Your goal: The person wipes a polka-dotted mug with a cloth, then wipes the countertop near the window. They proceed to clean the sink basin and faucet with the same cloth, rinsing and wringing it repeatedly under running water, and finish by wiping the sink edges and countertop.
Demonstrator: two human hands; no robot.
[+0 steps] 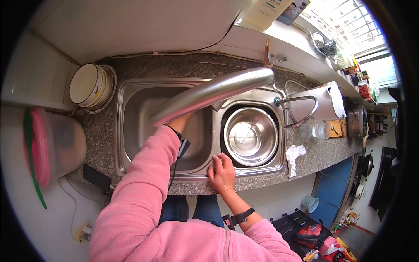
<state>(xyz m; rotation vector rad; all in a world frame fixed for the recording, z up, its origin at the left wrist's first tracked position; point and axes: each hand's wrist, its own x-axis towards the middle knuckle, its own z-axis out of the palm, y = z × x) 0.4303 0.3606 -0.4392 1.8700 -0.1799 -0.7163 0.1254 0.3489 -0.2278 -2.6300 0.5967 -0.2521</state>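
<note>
My left arm reaches over the left basin of a steel double sink (121, 131). Under the big curved faucet (214, 89), only part of my left hand (182, 122) shows; the faucet hides its fingers, so whether they grip anything cannot be made out. On the sink's front rim, by the divider, rests my right hand (222, 173), empty, with its fingers bent and slightly apart. Just right of those fingers, a shiny round steel bowl (251, 136) sits inside the right basin. I see no other thing in the visible part of the left basin.
Stacked enamel bowls (85, 85) stand at the counter's left back, above a lidded plastic tub (65, 142). To the sink's right are a crumpled white cloth (295, 158), a grey-white pitcher (312, 105) and a clear cup (321, 129). A thin metal spout (301, 100) curves beside the right basin.
</note>
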